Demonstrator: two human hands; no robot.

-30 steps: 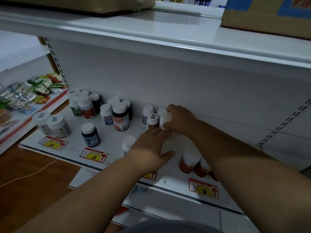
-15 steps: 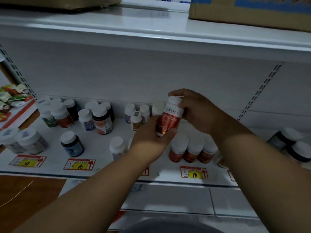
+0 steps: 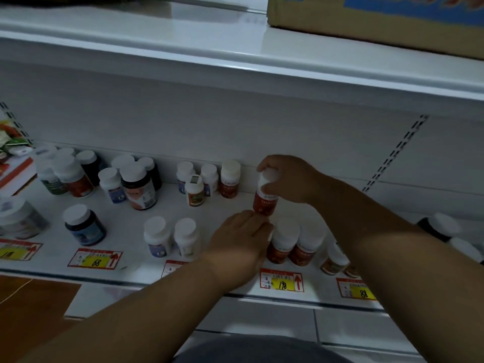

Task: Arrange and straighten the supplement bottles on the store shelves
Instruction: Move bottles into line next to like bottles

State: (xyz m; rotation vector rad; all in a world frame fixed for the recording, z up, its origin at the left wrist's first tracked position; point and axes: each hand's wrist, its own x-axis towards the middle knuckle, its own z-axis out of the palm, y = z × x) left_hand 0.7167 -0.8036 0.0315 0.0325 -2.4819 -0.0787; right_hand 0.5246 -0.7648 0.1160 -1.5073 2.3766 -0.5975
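Red bottle (image 3: 264, 203): upright, just behind the two red bottles (image 3: 293, 247) at the shelf (image 3: 131, 258) front, above the 198 price tag (image 3: 282, 283).
Right hand (image 3: 289, 179): fingers curled round its white cap.
Left hand (image 3: 239, 238): fingertips at its base; whether they pinch it, I cannot tell.
Handling: likely light, rigid, smooth plastic; tips easily.
Hold: the waist is safer than the cap.

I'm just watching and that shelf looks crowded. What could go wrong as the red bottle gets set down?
1. The right hand grips the red bottle by its cap only, tilted, so it could swing or slip.
2. Two red bottles stand close below; setting it down may knock them over.
3. The left hand rests at the bottle's base beside those bottles, and its forearm passes near the white-capped pair, which it might nudge.
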